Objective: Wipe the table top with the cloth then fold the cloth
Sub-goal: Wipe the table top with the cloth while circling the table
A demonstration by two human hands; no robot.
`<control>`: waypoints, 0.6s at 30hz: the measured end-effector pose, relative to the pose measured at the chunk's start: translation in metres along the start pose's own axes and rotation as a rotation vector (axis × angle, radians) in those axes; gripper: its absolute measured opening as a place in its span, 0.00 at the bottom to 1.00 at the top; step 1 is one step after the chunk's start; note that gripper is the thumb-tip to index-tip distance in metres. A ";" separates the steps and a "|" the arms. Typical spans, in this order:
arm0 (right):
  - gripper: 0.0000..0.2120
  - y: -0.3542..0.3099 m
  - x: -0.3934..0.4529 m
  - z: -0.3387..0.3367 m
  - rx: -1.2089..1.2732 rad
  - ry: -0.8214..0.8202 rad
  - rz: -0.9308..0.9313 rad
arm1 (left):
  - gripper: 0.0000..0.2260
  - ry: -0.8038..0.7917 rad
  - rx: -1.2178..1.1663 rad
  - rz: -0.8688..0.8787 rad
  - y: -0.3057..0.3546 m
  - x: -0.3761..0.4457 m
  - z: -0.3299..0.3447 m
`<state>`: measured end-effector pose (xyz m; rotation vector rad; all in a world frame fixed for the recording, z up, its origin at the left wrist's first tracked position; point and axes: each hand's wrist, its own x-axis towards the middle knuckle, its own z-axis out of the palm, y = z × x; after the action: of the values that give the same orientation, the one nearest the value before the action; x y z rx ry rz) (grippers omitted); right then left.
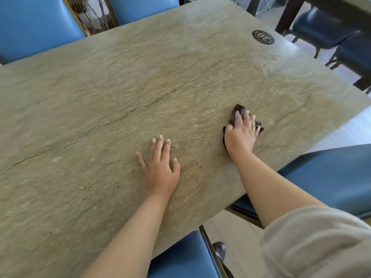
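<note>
A stone-patterned beige table top (124, 93) fills most of the view. My right hand (242, 135) presses flat on a small dark brown cloth (237, 111), bunched on the table near the right edge; most of the cloth is hidden under the palm and fingers. My left hand (160, 169) lies flat on the bare table, fingers spread, holding nothing, about a hand's width to the left of the right hand and nearer to me. A few small dark specks (198, 166) dot the surface between the two hands.
A round black number badge (263, 37) sits near the table's far right corner. Blue padded chairs stand around the table: far left (36, 27), far middle (144, 8), near right (331, 177) and near front (180, 257). Another table with dark blue chairs (321, 27) stands at the back right.
</note>
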<state>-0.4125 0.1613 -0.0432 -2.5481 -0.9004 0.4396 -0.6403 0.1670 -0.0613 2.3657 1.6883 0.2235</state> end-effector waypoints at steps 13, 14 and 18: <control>0.22 -0.010 0.010 0.000 0.324 -0.160 -0.368 | 0.28 -0.007 -0.024 0.019 -0.003 0.000 0.000; 0.22 -0.013 0.010 0.001 0.312 -0.164 -0.351 | 0.28 -0.011 -0.024 0.024 -0.003 0.000 0.000; 0.23 -0.017 -0.015 0.007 0.326 -0.260 -0.415 | 0.28 0.010 -0.054 0.030 -0.004 0.000 0.001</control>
<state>-0.4355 0.1653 -0.0393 -1.9734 -1.2957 0.7282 -0.6436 0.1683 -0.0635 2.3560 1.6311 0.2825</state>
